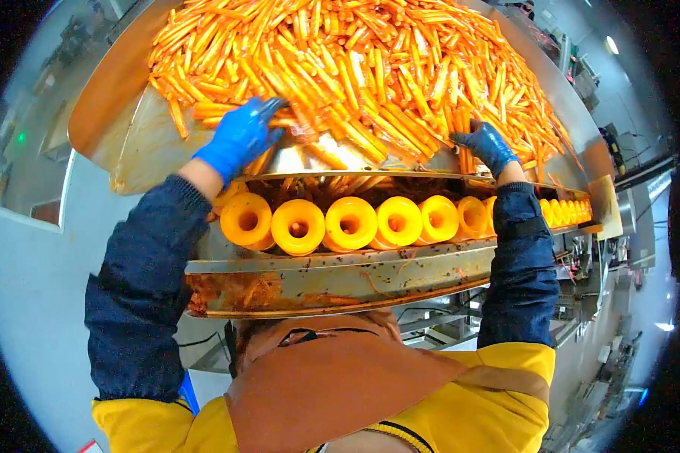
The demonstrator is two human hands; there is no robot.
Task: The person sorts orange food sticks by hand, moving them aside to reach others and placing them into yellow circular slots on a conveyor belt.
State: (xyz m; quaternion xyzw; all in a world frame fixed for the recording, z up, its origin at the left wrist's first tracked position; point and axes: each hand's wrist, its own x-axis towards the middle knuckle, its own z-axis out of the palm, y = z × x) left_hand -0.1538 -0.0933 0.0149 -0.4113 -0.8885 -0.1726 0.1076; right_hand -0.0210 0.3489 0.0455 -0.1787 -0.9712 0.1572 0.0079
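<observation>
Orange sticks [355, 68] lie heaped in the metal tray [132, 162] beyond yellow cups [366, 226]; we cannot tell whether our left hand [242, 137] or right hand [489, 146] has fingers clenched on any, and hasty sweeping could spill some over its lip.

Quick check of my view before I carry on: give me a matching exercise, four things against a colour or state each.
1. Orange sticks
2. Funnel-like rings
3. Left hand
4. Right forearm sleeve

A. navy
B. gloved in bright blue
C. lined up in a row
D. mostly piled in a loose heap

Pairs: 1-D, 2-C, 3-B, 4-A
</observation>
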